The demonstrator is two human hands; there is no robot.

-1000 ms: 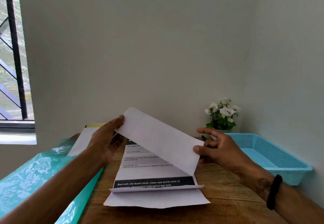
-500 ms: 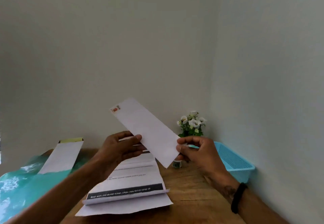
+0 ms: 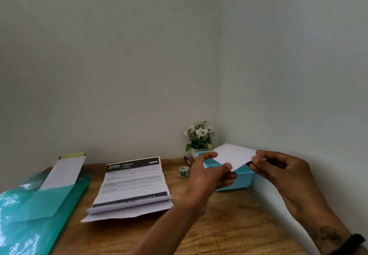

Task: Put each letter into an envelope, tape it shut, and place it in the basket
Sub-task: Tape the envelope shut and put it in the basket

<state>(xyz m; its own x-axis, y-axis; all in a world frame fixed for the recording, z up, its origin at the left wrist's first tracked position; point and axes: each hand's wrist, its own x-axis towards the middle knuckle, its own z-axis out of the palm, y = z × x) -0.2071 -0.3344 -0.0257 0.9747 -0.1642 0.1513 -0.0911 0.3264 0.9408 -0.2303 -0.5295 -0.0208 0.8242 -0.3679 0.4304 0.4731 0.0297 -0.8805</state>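
Both hands hold a white envelope (image 3: 234,156) flat over the light blue basket (image 3: 242,177) at the right of the wooden table. My left hand (image 3: 211,172) pinches its near left corner, and my right hand (image 3: 278,167) pinches its right end. Printed letters (image 3: 132,185), partly folded, lie stacked at the table's middle. A small roll of tape (image 3: 183,171) stands just left of the basket. More white envelopes (image 3: 63,172) stick out of a yellow-ended packet at the left.
A pot of white flowers (image 3: 200,135) stands in the corner behind the basket, with a pen (image 3: 187,160) beside it. Teal plastic sheeting (image 3: 23,215) covers the table's left side. Walls close off the back and right.
Both hands carried the envelope from above the letters rightward and down to the basket. The view swung right, so the window left the frame.
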